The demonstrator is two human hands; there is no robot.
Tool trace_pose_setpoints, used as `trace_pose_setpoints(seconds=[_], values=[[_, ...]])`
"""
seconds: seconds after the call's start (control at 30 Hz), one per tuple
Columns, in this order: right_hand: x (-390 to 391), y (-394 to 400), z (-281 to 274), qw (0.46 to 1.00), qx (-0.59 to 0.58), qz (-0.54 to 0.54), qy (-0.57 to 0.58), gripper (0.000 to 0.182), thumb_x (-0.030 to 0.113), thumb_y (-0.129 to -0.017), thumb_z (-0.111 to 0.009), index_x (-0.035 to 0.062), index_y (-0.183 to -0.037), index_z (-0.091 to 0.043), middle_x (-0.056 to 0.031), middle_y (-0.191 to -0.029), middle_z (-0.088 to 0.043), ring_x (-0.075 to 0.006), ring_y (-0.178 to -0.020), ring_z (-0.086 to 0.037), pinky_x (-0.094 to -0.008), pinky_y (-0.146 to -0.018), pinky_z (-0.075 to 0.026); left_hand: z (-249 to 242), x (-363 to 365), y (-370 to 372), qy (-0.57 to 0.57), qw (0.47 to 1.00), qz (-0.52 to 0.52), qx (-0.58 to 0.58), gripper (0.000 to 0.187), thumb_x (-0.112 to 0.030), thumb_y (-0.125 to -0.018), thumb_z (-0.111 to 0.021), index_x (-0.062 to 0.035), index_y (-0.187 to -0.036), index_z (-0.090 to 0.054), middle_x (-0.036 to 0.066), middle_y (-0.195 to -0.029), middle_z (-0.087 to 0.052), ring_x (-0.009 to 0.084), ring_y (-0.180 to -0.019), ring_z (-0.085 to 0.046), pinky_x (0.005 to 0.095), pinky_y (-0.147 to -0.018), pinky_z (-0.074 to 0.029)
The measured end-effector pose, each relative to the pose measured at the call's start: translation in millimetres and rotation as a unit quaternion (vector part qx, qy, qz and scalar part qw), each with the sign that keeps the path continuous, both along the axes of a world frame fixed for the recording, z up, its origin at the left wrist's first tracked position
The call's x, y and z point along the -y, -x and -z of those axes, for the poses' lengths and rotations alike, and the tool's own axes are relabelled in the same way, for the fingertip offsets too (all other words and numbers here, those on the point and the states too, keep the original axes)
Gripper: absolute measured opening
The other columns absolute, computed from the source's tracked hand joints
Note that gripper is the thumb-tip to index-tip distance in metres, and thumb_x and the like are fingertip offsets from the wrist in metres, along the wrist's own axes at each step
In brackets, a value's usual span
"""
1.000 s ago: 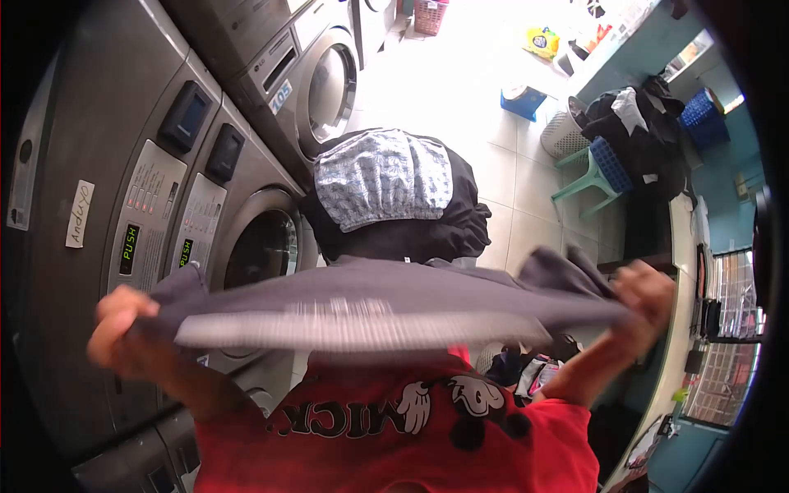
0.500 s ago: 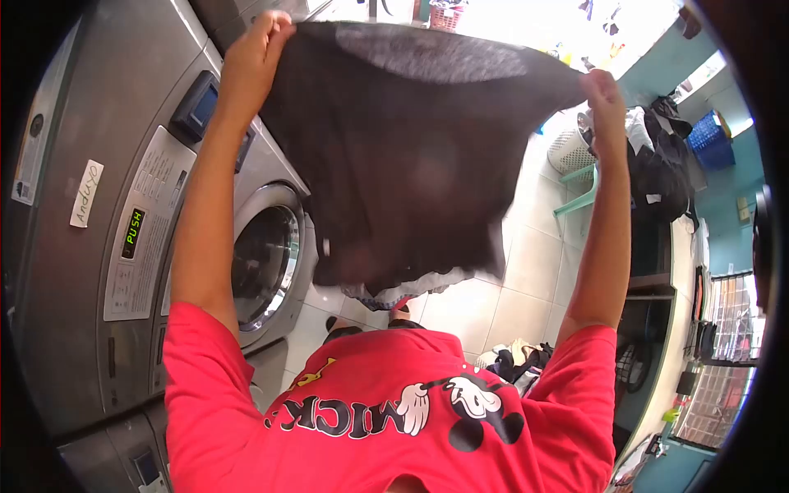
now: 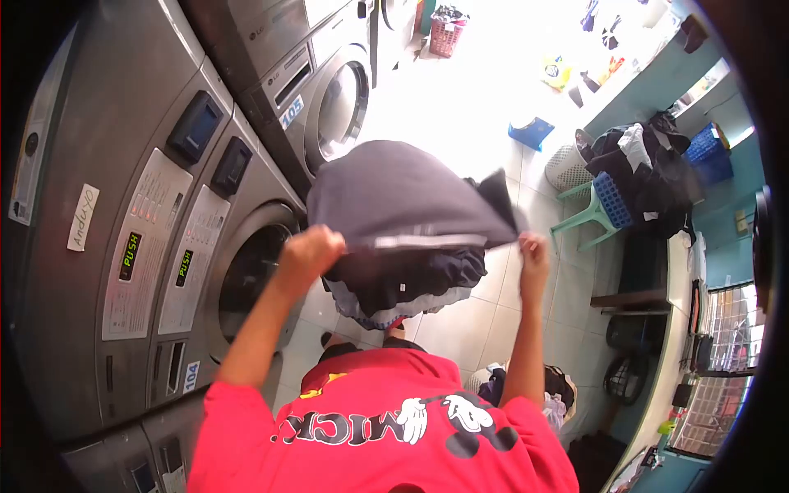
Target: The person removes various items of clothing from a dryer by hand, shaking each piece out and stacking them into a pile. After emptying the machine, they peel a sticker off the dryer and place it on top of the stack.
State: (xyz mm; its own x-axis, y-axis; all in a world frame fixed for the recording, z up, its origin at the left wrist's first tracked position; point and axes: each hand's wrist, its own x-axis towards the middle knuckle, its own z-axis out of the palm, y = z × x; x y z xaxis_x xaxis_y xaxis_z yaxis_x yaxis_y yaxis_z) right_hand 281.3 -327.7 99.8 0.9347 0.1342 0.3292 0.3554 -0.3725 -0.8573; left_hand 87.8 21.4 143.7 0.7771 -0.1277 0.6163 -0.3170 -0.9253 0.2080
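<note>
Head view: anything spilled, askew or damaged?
No spill or damage that I can see. One oddity: dark clothes heaped over the blue basket on the green stool, bulging past the basket's rim; looks overfull.

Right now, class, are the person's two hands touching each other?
No, the left hand and right hand are apart, with the dark garment between them.

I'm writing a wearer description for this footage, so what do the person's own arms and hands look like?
The left hand and right hand are bare, without gloves; no watch or bracelet shows. The forearms are uncovered. Short red sleeves belong to a red shirt, printed with dark lettering and a white cartoon glove.
</note>
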Motion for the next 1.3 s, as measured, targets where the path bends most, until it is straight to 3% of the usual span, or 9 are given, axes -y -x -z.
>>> trace_pose_setpoints(seconds=[0.07, 0.17, 0.3, 0.57, 0.77, 0.9, 1.13, 1.23, 1.3], values=[[11, 24, 54, 0.996, -0.084, -0.002, -0.001, 0.006, 0.007, -0.082, -0.054, 0.0017, -0.082, -0.051, -0.0071, -0.088, -0.059, -0.0133, -0.081, -0.052, -0.0271, -0.073, -0.042, 50, 18, 25, 0.056, 0.992, -0.021, -0.107, 0.018, -0.006, -0.069, -0.062, -0.0095, -0.08, -0.049, 0.006, -0.068, -0.048, 0.0236, -0.062, -0.053, 0.0327, -0.052, -0.044], [23, 48, 112, 0.97, -0.214, 0.039, 0.108, 0.006, 0.007, -0.078, -0.055, 0.0055, -0.084, -0.054, -0.0008, -0.073, -0.057, -0.008, -0.061, -0.049, -0.0215, -0.056, -0.04, 111, 37, 57, 0.12, 0.969, -0.044, -0.21, 0.02, -0.011, -0.074, -0.059, -0.0107, -0.09, -0.048, 0.004, -0.082, -0.052, 0.0221, -0.077, -0.055, 0.0331, -0.063, -0.046], [-9, 44, 104, 0.978, -0.194, 0.039, 0.062, 0.008, 0.009, -0.08, -0.052, 0.0053, -0.086, -0.055, -0.0008, -0.076, -0.059, -0.008, -0.065, -0.052, -0.0219, -0.056, -0.041, 121, 42, 96, 0.204, 0.922, -0.107, -0.312, 0.029, -0.004, -0.074, -0.055, -0.0121, -0.101, -0.048, 0.006, -0.099, -0.053, 0.0269, -0.093, -0.054, 0.037, -0.076, -0.046], [-226, 58, -118, 0.955, 0.041, -0.295, -0.018, 0.008, 0.001, -0.08, -0.049, 0.0013, -0.085, -0.055, -0.0099, -0.084, -0.059, -0.0186, -0.076, -0.058, -0.027, -0.068, -0.045, 119, -6, 159, 0.198, 0.945, -0.172, -0.193, 0.022, -0.003, -0.078, -0.048, -0.0046, -0.099, -0.049, 0.01, -0.095, -0.049, 0.0261, -0.091, -0.052, 0.0332, -0.078, -0.044], [-344, 151, -327, 0.77, 0.409, -0.485, -0.069, 0.014, -0.002, -0.075, -0.054, 0.0016, -0.088, -0.055, -0.0107, -0.089, -0.056, -0.0255, -0.08, -0.055, -0.031, -0.068, -0.044, 120, -9, 218, 0.216, 0.936, -0.258, -0.108, 0.018, -0.009, -0.081, -0.05, -0.0079, -0.099, -0.05, 0.011, -0.099, -0.052, 0.0273, -0.092, -0.054, 0.0332, -0.077, -0.044], [-429, 214, -428, 0.662, 0.427, -0.611, -0.077, 0.017, 0.008, -0.079, -0.054, 0.0043, -0.095, -0.056, -0.0061, -0.091, -0.057, -0.0155, -0.087, -0.055, -0.0285, -0.069, -0.043, 136, 0, 260, 0.271, 0.917, -0.283, -0.078, 0.016, -0.008, -0.079, -0.052, -0.0081, -0.095, -0.053, 0.008, -0.088, -0.056, 0.0265, -0.08, -0.058, 0.0331, -0.067, -0.047], [-590, 296, -481, 0.583, 0.438, -0.657, 0.189, 0.029, 0.022, -0.079, -0.057, 0.0047, -0.101, -0.057, -0.0118, -0.103, -0.058, -0.021, -0.094, -0.054, -0.0302, -0.083, -0.042, 185, 12, 312, 0.375, 0.818, -0.427, -0.084, 0.013, -0.011, -0.08, -0.05, -0.0114, -0.091, -0.056, 0.011, -0.083, -0.06, 0.0302, -0.075, -0.057, 0.0375, -0.062, -0.046], [-634, 320, -467, 0.539, 0.422, -0.668, 0.294, 0.038, 0.031, -0.075, -0.06, 0.0061, -0.104, -0.057, -0.0125, -0.098, -0.059, -0.0216, -0.089, -0.057, -0.0324, -0.067, -0.048, 205, 4, 329, 0.422, 0.785, -0.448, -0.077, 0.014, -0.012, -0.081, -0.048, -0.0128, -0.092, -0.057, 0.011, -0.083, -0.06, 0.0309, -0.074, -0.057, 0.0368, -0.062, -0.046], [-665, 333, -452, 0.527, 0.252, -0.7, 0.412, 0.042, 0.032, -0.078, -0.057, 0.007, -0.111, -0.054, -0.0138, -0.106, -0.056, -0.0232, -0.097, -0.055, -0.0335, -0.069, -0.049, 196, 2, 335, 0.437, 0.778, -0.45, -0.036, 0.014, -0.011, -0.082, -0.047, -0.0111, -0.091, -0.057, 0.01, -0.081, -0.061, 0.03, -0.074, -0.058, 0.0361, -0.064, -0.046]])
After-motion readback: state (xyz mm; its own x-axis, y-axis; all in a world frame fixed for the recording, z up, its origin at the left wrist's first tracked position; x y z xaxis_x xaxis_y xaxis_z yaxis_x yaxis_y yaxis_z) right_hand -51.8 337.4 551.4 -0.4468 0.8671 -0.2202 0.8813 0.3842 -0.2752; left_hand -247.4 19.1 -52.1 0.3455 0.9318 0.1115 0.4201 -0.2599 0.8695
